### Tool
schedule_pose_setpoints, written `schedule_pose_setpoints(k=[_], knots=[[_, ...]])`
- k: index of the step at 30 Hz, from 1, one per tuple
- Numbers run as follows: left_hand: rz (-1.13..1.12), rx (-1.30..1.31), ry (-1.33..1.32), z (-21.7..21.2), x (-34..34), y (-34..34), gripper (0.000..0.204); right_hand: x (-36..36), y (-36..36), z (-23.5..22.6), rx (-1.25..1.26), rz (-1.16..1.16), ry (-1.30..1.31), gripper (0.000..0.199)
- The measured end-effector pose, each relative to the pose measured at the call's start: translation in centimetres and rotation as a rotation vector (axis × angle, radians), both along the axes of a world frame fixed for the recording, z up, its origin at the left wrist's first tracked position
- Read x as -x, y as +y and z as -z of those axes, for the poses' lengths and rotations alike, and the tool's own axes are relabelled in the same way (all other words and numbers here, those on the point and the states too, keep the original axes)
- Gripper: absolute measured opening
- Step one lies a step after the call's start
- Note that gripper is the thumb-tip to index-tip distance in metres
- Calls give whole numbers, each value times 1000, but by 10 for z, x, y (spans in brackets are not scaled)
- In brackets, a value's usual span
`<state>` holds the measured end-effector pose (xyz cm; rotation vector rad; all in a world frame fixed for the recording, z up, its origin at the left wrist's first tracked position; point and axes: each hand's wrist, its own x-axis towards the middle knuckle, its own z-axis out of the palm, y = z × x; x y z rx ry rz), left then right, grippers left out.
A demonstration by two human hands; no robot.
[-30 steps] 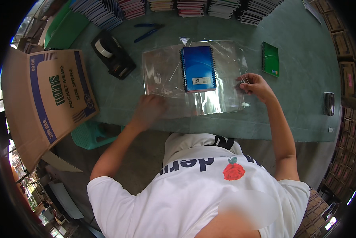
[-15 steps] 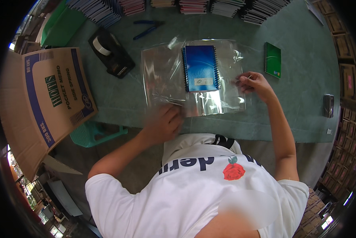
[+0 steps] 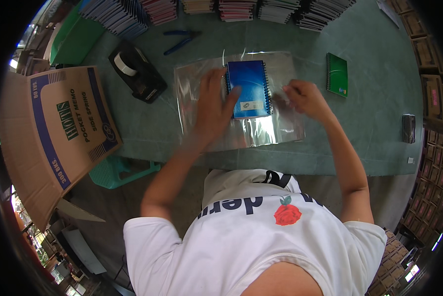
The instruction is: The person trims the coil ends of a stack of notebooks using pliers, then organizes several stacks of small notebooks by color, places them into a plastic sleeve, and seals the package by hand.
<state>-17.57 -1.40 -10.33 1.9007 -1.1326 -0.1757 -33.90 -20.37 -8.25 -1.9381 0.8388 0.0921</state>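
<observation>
A blue spiral notebook (image 3: 251, 86), or a stack of them with coils down both sides, rests on a clear plastic sheet (image 3: 273, 133). My left hand (image 3: 212, 106), slightly blurred, lies along the notebook's left edge with fingers stretched and its thumb apart over the lower left of the cover. Over the right part of the sheet is my right hand (image 3: 304, 98), its fingers pinched together; what they hold is too small to make out. A green spiral notebook (image 3: 337, 75) lies farther right on the table.
A black tape dispenser (image 3: 137, 74) and blue-handled cutters (image 3: 178, 40) lie at the far left. Stacked notebooks (image 3: 236, 9) line the back. An open cardboard box (image 3: 71, 123) stands left, above a green stool (image 3: 110, 172). A small dark stack (image 3: 408, 129) sits near the right edge.
My left hand has moved up from the sheet's near edge to the blue notebook's left side, its fingers now stretched. My right hand has shifted slightly left and away from me, still pinched.
</observation>
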Motion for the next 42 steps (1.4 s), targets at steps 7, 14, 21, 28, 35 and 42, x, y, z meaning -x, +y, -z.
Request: schedule_pose_setpoints(k=[7, 14, 21, 28, 35, 42], knots=[[-34, -10, 47, 54, -1, -37, 47, -53, 68, 7, 475, -406, -26, 17], [81, -132, -305, -18, -5, -63, 47, -46, 74, 36, 664, -345, -167, 20], [187, -413, -142, -9, -66, -147, 33, -54, 85, 14, 683, -310, 65, 22], [546, -331, -400, -28, -16, -100, 14, -51, 81, 17, 560, -274, -39, 25], [556, -484, -270, -24, -13, -78, 23, 1, 88, -35, 585, -392, 130, 32], [509, -398, -165, -12, -17, -71, 24, 5, 72, -31, -228, -748, -247, 42]])
